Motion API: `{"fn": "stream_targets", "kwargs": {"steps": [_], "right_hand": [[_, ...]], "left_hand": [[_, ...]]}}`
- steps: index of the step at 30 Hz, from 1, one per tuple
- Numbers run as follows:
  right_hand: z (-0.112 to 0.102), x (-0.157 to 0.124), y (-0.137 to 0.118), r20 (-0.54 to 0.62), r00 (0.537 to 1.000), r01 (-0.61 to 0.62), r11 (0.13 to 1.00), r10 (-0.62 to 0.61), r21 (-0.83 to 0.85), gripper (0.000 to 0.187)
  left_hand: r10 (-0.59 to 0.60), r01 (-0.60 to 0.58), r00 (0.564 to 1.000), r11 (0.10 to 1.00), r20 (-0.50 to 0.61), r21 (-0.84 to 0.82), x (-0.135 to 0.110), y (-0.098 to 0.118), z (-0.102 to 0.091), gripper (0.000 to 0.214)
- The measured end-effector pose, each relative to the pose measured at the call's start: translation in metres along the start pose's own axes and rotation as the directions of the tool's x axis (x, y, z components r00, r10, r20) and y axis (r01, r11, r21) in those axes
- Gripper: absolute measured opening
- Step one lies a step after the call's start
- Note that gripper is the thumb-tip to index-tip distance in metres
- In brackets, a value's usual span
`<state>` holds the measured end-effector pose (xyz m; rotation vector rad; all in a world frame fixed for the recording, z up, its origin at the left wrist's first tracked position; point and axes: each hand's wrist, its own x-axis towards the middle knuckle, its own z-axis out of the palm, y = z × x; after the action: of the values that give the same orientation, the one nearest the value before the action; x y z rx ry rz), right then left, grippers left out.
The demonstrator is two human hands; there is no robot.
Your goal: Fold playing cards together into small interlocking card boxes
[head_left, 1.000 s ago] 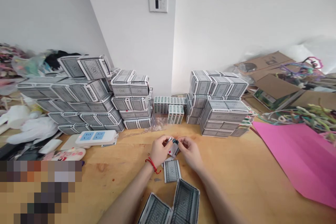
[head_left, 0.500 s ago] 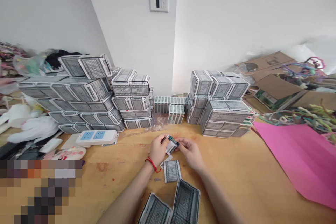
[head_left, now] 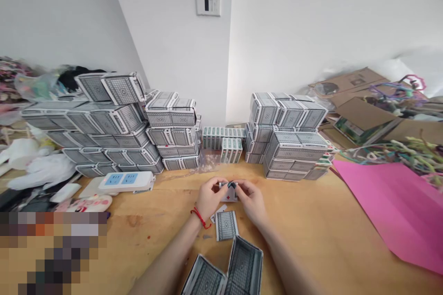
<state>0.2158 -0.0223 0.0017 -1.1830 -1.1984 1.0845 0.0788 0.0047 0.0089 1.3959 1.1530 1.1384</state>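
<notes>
My left hand (head_left: 209, 198), with a red cord bracelet (head_left: 198, 218) at its wrist, and my right hand (head_left: 253, 200) pinch a playing card (head_left: 227, 196) between them. A red diamond shows on its white face, and its upper edge is partly hidden by my thumbs. Just below lies a white card (head_left: 219, 212) with a 7 on it. A grey-patterned square of folded cards (head_left: 227, 226) rests flat beside that one. Nearer to me, between my forearms, stand open boxes made of patterned cards (head_left: 245, 265), cut off by the lower edge.
Stacked card blocks stand in a left pile (head_left: 124, 117) and a right pile (head_left: 294, 147). Small green-white card packs (head_left: 231, 150) sit between them. A white power strip (head_left: 126, 180) lies at left. Pink paper (head_left: 387, 207) and a cardboard box (head_left: 363, 120) are at right.
The card between my hands has turned from slanted to nearly level, and its red diamond now shows. My right hand has moved slightly; the other cards stay put.
</notes>
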Motion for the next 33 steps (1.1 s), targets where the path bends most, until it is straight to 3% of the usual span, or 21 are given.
{"fn": "stream_targets", "kwargs": {"steps": [6,13,20,27,33], "right_hand": [[-0.001,-0.001,0.002,-0.048,0.999,-0.013,0.997,0.01,-0.071,0.031],[-0.001,0.0,0.0,-0.05,0.998,-0.039,0.999,0.038,-0.032,0.032],[-0.002,-0.001,0.0,-0.015,0.999,-0.045,0.998,0.044,-0.053,0.034],[-0.009,0.001,-0.004,0.086,0.995,-0.047,0.996,0.053,-0.075,0.034],[-0.009,0.002,-0.004,0.086,0.993,-0.078,0.994,0.084,-0.073,0.035]], "left_hand": [[0.003,-0.006,0.999,0.996,0.039,0.083,-0.001,0.0,0.001,0.02],[0.026,-0.033,0.992,0.998,0.124,0.056,0.001,0.0,-0.002,0.019],[0.014,-0.029,0.987,0.996,0.162,0.087,0.008,-0.009,-0.008,0.02],[-0.04,0.018,0.954,0.997,0.298,0.077,0.015,0.004,-0.02,0.017],[-0.085,0.078,0.931,0.996,0.354,0.036,0.015,0.01,-0.021,0.016]]}}
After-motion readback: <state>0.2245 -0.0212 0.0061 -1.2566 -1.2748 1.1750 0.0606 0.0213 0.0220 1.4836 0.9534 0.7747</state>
